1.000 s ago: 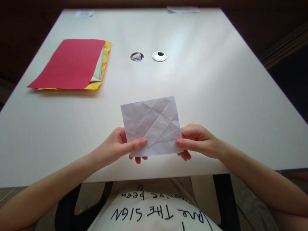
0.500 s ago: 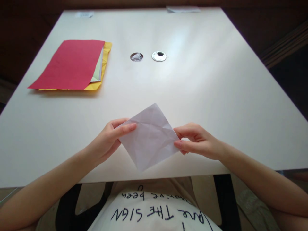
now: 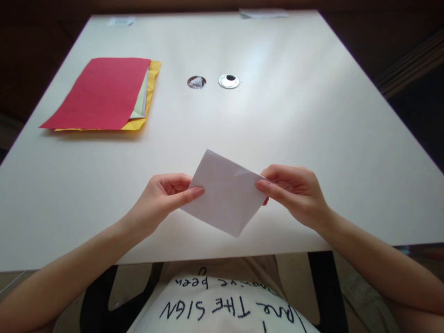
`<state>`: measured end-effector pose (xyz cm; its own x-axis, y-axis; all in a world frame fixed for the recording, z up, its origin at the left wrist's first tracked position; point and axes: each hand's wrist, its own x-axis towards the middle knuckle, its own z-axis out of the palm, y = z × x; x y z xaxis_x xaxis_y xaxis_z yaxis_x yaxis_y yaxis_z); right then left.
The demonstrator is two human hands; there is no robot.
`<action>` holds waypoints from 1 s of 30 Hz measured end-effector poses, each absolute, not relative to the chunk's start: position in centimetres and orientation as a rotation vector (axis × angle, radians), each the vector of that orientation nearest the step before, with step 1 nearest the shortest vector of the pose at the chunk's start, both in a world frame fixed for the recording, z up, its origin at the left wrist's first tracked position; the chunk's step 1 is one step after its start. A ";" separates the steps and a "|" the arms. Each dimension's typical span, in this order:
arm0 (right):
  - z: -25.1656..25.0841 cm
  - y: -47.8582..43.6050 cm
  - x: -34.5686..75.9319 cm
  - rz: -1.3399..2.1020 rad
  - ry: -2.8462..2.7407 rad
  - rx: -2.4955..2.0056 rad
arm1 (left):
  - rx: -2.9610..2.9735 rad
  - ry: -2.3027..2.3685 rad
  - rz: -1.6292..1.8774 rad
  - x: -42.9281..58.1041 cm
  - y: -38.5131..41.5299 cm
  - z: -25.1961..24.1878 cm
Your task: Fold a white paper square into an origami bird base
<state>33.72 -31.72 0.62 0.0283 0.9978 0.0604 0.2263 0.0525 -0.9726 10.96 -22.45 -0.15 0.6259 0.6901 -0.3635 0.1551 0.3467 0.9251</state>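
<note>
A creased white paper square (image 3: 227, 194) is held up just above the near edge of the pale table (image 3: 277, 115), turned like a diamond with one corner pointing down. My left hand (image 3: 163, 196) pinches its left corner between thumb and fingers. My right hand (image 3: 294, 189) pinches its right corner the same way. Both hands are closed on the paper, one at each side.
A stack of coloured sheets (image 3: 104, 92), red on top with yellow beneath, lies at the far left. Two round cable holes (image 3: 213, 82) sit in the table's middle. Small papers (image 3: 263, 14) lie at the far edge. My torso is below the near edge.
The paper has been rotated in my hands, from lying square-on to a diamond, then further clockwise. Both hands shifted their grips to its side corners; the right hand rose a little.
</note>
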 end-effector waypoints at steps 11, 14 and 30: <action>0.0 -31.9 32.9 0.973 -1.789 -1.261 | 1.344 0.832 0.203 11.2 -23.1 0.2; -0.6 -32.0 32.4 0.966 -1.834 -1.241 | 1.437 0.882 0.212 11.5 -23.4 0.2; -0.4 -31.9 32.4 1.009 -1.806 -1.212 | 1.502 0.891 0.254 11.3 -23.9 0.4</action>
<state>32.41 -31.93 -0.37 -0.2920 0.9460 0.1407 0.3759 0.2488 -0.8926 11.27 -23.86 0.41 0.6711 0.6538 -0.3495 0.3715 0.1115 0.9217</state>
